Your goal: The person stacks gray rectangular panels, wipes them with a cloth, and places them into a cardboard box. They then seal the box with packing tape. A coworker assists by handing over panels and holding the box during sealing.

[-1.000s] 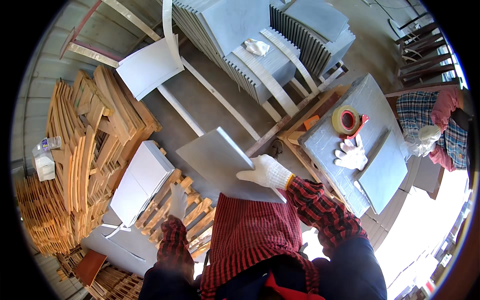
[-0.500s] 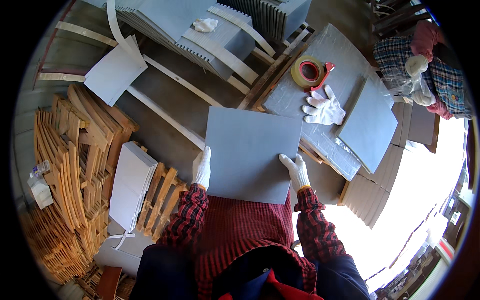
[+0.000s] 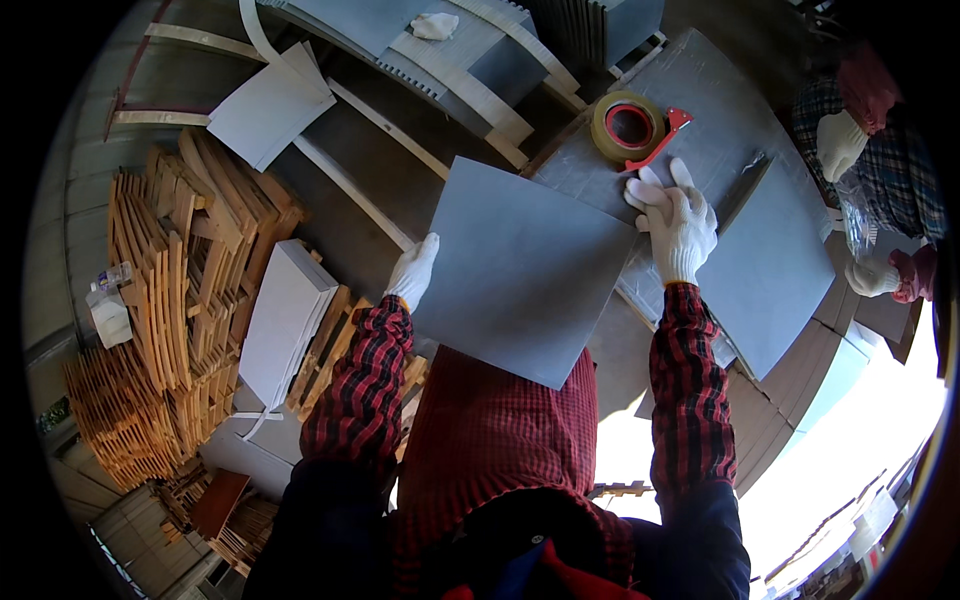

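A square grey panel [image 3: 525,270] is tilted in front of my apron, its lower corner toward me. My left hand [image 3: 413,272], in a white knit glove, is closed on the panel's left edge. At the panel's right corner, my gloved right hand [image 3: 682,238] is over a loose white glove [image 3: 650,187] on the plastic-covered stack [image 3: 690,95]. Its fingers are curled onto that glove and hide most of it; only the loose glove's fingers stick out. Just beyond is a tape dispenser [image 3: 655,152] with a red handle and a wide roll of clear tape.
Another grey panel [image 3: 765,270] lies right of my right hand. A co-worker's gloved hand [image 3: 842,145] holds clear plastic at the far right. Slotted grey panel stacks [image 3: 400,30] stand beyond. Wooden pallets [image 3: 185,290] and a white board stack [image 3: 285,320] are on the left.
My right hand has let go of the panel's right side and reached out to the loose glove. The panel has turned clockwise, still in my left hand. My view has shifted slightly.
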Motion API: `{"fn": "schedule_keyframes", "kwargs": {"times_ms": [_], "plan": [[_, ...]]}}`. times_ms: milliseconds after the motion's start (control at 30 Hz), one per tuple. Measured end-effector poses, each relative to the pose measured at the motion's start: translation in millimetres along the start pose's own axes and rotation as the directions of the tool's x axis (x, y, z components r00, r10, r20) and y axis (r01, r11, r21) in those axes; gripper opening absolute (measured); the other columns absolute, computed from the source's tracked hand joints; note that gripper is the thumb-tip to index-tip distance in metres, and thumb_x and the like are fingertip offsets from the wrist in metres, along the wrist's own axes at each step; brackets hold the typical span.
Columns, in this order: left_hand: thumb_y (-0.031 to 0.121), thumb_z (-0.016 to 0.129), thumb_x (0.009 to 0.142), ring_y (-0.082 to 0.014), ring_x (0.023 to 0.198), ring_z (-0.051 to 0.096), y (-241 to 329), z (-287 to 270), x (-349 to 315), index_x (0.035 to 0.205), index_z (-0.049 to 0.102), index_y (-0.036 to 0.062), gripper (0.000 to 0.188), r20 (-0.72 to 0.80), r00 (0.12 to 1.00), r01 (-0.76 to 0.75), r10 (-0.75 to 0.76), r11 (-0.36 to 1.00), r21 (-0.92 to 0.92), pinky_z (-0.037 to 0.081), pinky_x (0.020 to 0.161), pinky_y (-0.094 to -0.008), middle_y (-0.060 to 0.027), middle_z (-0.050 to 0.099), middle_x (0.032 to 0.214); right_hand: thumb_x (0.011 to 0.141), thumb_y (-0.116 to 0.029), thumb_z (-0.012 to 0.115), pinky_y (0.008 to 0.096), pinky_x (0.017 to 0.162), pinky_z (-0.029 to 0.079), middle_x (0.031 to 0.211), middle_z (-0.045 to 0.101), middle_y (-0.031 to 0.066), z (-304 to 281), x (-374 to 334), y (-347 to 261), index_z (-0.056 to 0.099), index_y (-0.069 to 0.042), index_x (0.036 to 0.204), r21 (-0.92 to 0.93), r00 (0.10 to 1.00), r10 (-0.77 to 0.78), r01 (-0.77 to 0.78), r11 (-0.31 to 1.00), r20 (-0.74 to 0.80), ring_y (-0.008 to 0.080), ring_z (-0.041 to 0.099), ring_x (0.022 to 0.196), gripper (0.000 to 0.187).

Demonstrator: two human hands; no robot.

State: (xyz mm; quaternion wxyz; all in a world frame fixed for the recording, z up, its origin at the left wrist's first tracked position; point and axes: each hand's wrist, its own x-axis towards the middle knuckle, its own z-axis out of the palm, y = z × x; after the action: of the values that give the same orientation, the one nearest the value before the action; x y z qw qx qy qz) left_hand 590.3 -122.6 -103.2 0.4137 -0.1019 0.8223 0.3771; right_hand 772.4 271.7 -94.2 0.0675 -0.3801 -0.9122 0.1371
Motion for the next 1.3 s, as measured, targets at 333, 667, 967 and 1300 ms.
{"fn": "schedule_keyframes", "kwargs": {"times_ms": [333, 667, 967, 1300], "plan": [[0.056, 0.045, 0.105, -0.0280, 0.132, 0.053, 14, 30, -11, 0.142, 0.052, -0.0052, 0.072, 0.047, 0.998, -0.047, 0.044, 0.998, 0.045, 0.039, 0.112, -0.0352, -0.0185, 0.058, 0.142, 0.090, -0.020, 0.064, 0.0501, 0.099, 0.049, 0.131, 0.060, 0.0202, -36, -127, -40, 0.061, -0.010, 0.129, 0.365, 0.978, -0.209, 0.190, 0.911, 0.013, 0.0376, 0.060, 0.118, 0.041], [0.039, 0.042, 0.108, -0.0251, 0.137, 0.050, 14, 47, 9, 0.151, 0.043, 0.0055, 0.055, 0.250, 0.955, -0.173, 0.159, 0.984, 0.036, 0.039, 0.111, -0.0309, -0.0126, 0.053, 0.149, 0.087, -0.031, 0.066, 0.0632, 0.114, 0.023, 0.151, 0.040, 0.0211, 39, -68, -97, 0.037, -0.012, 0.153, -0.074, 0.984, 0.142, -0.151, 0.986, -0.106, 0.0436, 0.036, 0.141, 0.075], [0.068, 0.013, 0.104, -0.0264, 0.150, 0.027, 41, 37, -2, 0.160, 0.023, 0.0020, 0.087, 0.307, 0.948, -0.039, 0.088, 0.986, -0.162, 0.016, 0.123, -0.0344, -0.0194, 0.030, 0.163, 0.083, -0.031, 0.068, 0.0560, 0.110, 0.029, 0.136, 0.049, 0.0162, 74, -40, -233, 0.046, -0.006, 0.144, 0.159, 0.977, -0.114, 0.144, 0.977, -0.183, 0.0374, 0.044, 0.129, 0.069], [0.061, 0.037, 0.105, -0.0251, 0.134, 0.050, 52, 47, -16, 0.151, 0.042, 0.0007, 0.076, 0.464, 0.885, 0.172, -0.043, 0.955, -0.240, 0.039, 0.114, -0.0372, -0.0156, 0.052, 0.147, 0.066, -0.037, 0.083, 0.0506, 0.108, 0.036, 0.139, 0.051, 0.0083, 22, -213, -176, 0.048, -0.013, 0.145, 0.244, 0.915, -0.376, 0.335, 0.910, 0.148, 0.0293, 0.049, 0.129, 0.089]]}}
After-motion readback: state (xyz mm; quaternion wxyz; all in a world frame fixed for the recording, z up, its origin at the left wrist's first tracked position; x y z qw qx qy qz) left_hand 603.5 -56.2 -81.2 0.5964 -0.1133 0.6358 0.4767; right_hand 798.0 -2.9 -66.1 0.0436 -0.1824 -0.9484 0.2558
